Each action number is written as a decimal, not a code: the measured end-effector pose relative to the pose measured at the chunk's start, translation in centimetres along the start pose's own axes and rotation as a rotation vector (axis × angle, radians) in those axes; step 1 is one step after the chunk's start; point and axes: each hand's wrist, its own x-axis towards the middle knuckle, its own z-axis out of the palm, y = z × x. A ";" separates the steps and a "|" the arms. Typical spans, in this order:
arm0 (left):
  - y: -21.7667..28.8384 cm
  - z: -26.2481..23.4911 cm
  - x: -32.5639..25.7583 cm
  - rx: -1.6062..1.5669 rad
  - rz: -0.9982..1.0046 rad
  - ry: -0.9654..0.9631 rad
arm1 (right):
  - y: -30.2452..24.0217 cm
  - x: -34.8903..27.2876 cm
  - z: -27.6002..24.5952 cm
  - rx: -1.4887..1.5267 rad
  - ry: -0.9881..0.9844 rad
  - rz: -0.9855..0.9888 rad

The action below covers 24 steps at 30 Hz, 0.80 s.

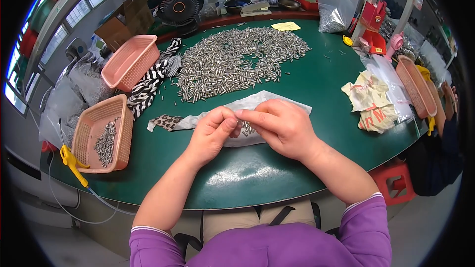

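Observation:
My left hand [215, 131] and my right hand [280, 124] meet over a light grey cloth [292, 105], fingertips pinched close together. Whatever they grip is hidden or too small to name. A few small metal pins [247, 129] lie on the cloth below and between the hands. Beyond the cloth spreads a large pile of small silvery metal pieces [232, 64] on the green table [232, 178]. A leopard-print scrap of cloth [166, 122] lies at the grey cloth's left end.
At left, a pink basket [126, 123] holds more metal pieces, beside a yellow air gun [73, 162] with a hose. Behind it are a second pink basket [131, 59] and zebra-striped cloth [148, 84]. Crumpled cream bags [368, 101] lie right. A black fan [180, 7] stands at back.

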 end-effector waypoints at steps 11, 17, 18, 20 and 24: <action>-0.1 -0.1 0.2 -0.027 0.075 0.013 | 0.1 -0.2 0.2 0.143 0.000 0.040; -0.2 0.0 0.4 -0.018 0.092 0.029 | 0.3 -0.3 0.6 0.151 0.034 0.040; -0.2 0.0 0.4 -0.018 0.096 0.029 | 0.3 -0.3 0.6 0.152 0.034 0.040; -0.1 -0.1 0.4 -0.019 0.101 0.027 | 0.2 -0.2 0.4 0.156 0.003 0.058; -0.3 -0.3 0.2 0.051 0.003 -0.065 | 0.0 0.3 0.0 -0.079 0.055 0.039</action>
